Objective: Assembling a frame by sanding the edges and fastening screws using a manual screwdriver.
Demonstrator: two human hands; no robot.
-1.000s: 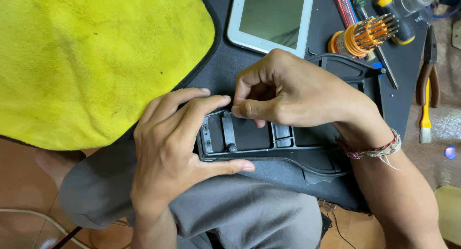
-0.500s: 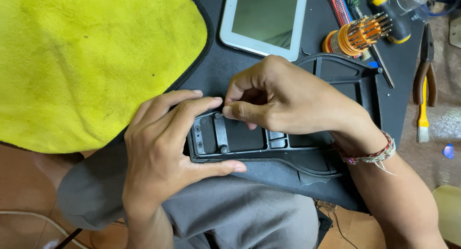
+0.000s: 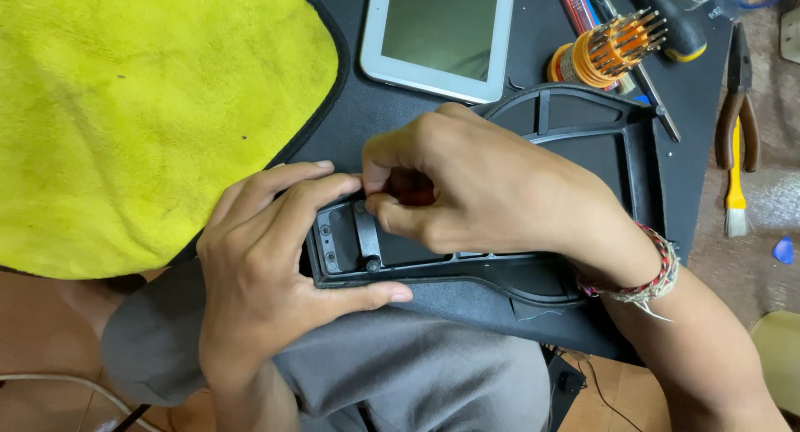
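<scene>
Left hand (image 3: pixel 275 274) clamps the near end of a black plastic frame (image 3: pixel 583 124), fingers over its top edge and thumb along the lower edge, pinning it on the black mat (image 3: pixel 533 49) at the tabletop edge, partly over the lap. Right hand (image 3: pixel 492 190) is pinched closed on a small dark-red tool handle (image 3: pixel 410 186), tip hidden behind the fingers, at the top of a narrow bracket (image 3: pixel 365 236) crossing the frame's end plate.

Step, as judged: working a fastener at the bracket's upper end; whether turning in or out, cannot tell.

Next move likely calls for steady downward pressure, tool upright, and the frame held from twisting.

Nearby: yellow cloth (image 3: pixel 142 107) to the left, white tablet (image 3: pixel 442 32) above, orange screwdriver-bit holder (image 3: pixel 604 53), pliers (image 3: pixel 737 99), small brush (image 3: pixel 734 190).
</scene>
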